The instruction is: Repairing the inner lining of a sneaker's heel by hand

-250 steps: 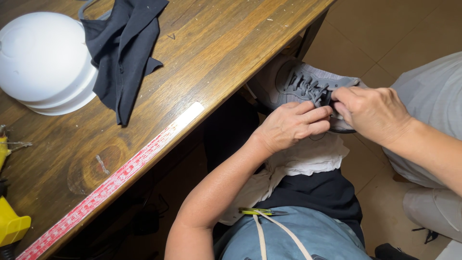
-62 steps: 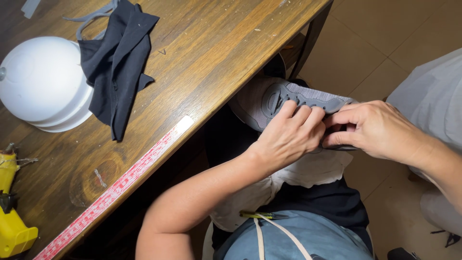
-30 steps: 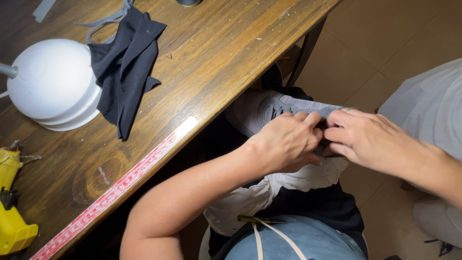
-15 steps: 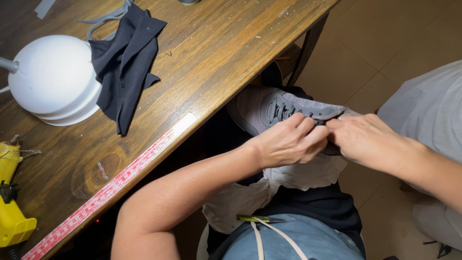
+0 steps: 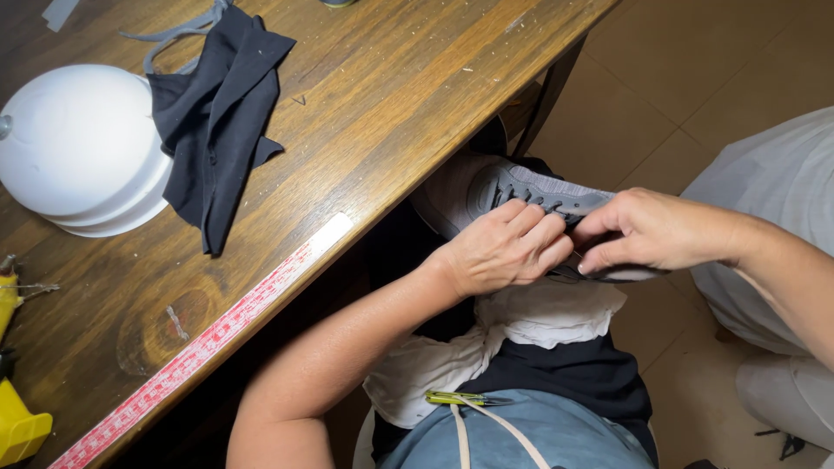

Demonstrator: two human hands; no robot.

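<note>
A grey sneaker (image 5: 521, 184) with dark laces sits on my raised leg, just past the edge of the wooden table (image 5: 373, 113). My left hand (image 5: 504, 250) is curled over the lace area, fingers pinched on the laces. My right hand (image 5: 647, 230) meets it from the right, thumb and fingers pinched on the laces at the shoe's top. A crumpled white cloth (image 5: 521, 326) lies on my lap under both hands.
On the table lie a white hard hat (image 5: 82, 152), a dark cloth with grey straps (image 5: 217, 113), a red-and-white measuring strip (image 5: 208, 343) along the edge and a yellow tool (image 5: 17, 426). A small green-handled tool (image 5: 456, 399) sits at my waist. Tiled floor lies to the right.
Both hands have stayed on the sneaker's laces, the fingers shifting slightly and drawing closer together. The view has drifted a little; nothing on the table moved.
</note>
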